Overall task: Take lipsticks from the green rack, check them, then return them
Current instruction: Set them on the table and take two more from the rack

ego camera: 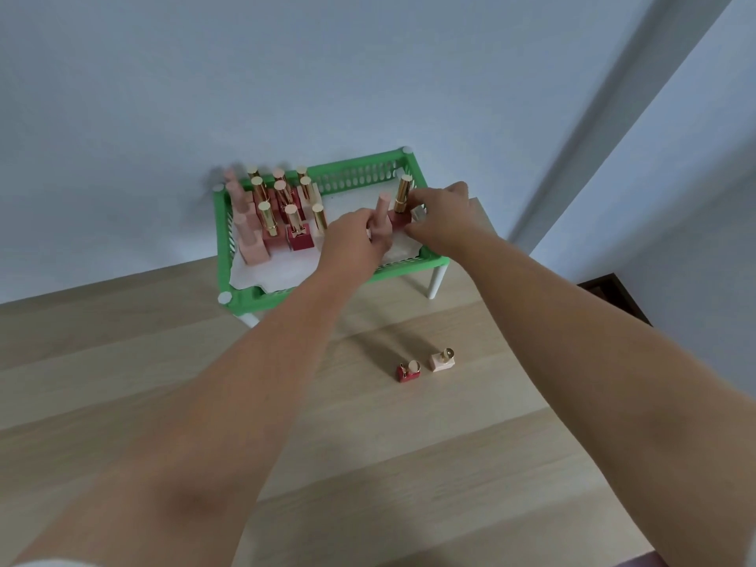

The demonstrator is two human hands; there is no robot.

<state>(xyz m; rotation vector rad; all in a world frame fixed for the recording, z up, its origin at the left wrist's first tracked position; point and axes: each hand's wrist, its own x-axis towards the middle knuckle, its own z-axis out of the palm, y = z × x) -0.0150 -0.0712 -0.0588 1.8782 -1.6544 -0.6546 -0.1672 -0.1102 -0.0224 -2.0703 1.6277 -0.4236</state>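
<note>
Head view: wooden table (163, 382), green rack (224, 247) at the wall. Left hand (354, 239) holds a pink lipstick (382, 214), right hand (444, 218) a gold-capped one (403, 198), both over the rack's right end (pickup or return unclear). Next: seat or lift upright; two lipsticks (425, 364) wait on the table.

I have a single view, from the wide-angle camera worn on the person's head. It looks forward and steeply down over both bare forearms, which stretch away from the bottom edge. The pale wood-grain tabletop (163, 394) fills my lower half, close in; the plain bluish-white wall (286, 75) behind fills the upper half. Straight edges bow toward the frame borders. No second view overlaps this one.
</note>
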